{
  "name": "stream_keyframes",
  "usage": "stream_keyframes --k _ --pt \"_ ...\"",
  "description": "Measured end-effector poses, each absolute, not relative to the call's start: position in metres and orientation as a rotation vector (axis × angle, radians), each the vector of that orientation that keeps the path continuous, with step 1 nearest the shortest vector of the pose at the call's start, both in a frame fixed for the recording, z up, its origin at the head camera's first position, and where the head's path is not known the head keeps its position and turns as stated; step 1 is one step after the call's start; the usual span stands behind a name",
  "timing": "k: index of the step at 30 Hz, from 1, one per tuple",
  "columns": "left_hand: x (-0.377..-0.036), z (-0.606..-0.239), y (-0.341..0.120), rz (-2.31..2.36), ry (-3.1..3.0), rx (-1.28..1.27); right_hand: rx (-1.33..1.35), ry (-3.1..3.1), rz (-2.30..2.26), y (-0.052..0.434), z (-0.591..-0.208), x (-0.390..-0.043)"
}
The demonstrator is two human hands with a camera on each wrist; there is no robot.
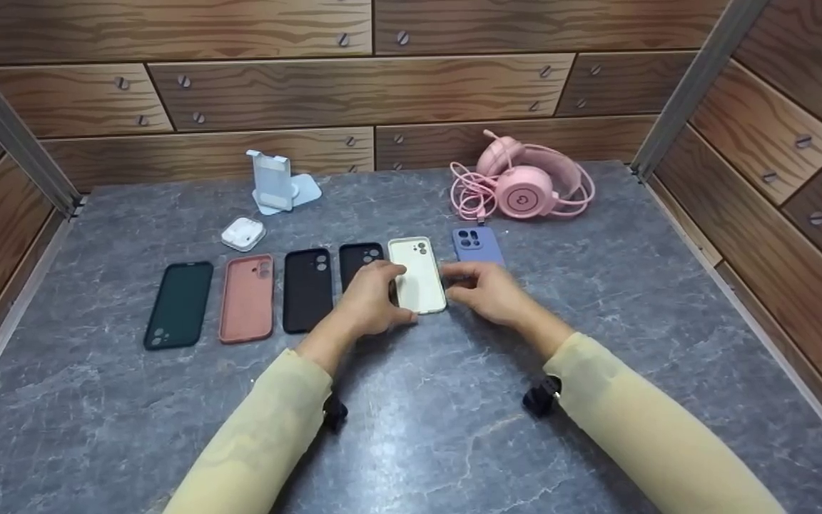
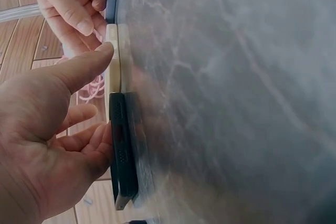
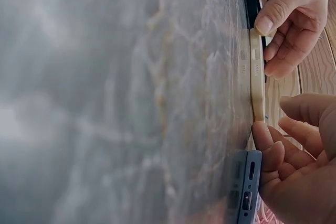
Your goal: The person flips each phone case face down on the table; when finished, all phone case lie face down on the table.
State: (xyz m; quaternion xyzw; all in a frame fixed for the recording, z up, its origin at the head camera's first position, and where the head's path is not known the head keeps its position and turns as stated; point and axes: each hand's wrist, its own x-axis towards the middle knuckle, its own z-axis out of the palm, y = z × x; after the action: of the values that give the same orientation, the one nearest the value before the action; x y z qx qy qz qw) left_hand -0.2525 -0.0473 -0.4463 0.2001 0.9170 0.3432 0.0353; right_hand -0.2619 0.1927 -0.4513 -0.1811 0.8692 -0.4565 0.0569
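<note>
Six phone cases lie in a row on a grey marble-look table (image 1: 596,300), and both hands meet at the cream one.

Table first: wood-grain panels (image 1: 354,93) stand behind and to the sides of it. Pink headphones (image 1: 525,187) with a coiled cable sit at the back right, a white phone stand (image 1: 274,182) at the back left, a small white earbud case (image 1: 243,233) just in front of it. Row, left to right: dark green case (image 1: 178,304), salmon case (image 1: 247,298), black case (image 1: 307,289), second black case (image 1: 359,260), cream case (image 1: 418,275), blue case (image 1: 477,245). Cream case lies flat, fifth in the row. Left hand (image 1: 372,303) pinches its left edge, fingers curled, thumb on top. Right hand (image 1: 489,291) touches its right edge with bent fingertips; a firm grip cannot be confirmed.
</note>
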Motion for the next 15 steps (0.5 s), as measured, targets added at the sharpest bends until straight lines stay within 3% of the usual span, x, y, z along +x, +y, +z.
stream_keyframes --k 15 --pt "-0.2513 -0.4456 -0.0463 1.131 2.841 0.546 -0.551 2.611 -1.371 0.1932 -0.4483 -0.259"
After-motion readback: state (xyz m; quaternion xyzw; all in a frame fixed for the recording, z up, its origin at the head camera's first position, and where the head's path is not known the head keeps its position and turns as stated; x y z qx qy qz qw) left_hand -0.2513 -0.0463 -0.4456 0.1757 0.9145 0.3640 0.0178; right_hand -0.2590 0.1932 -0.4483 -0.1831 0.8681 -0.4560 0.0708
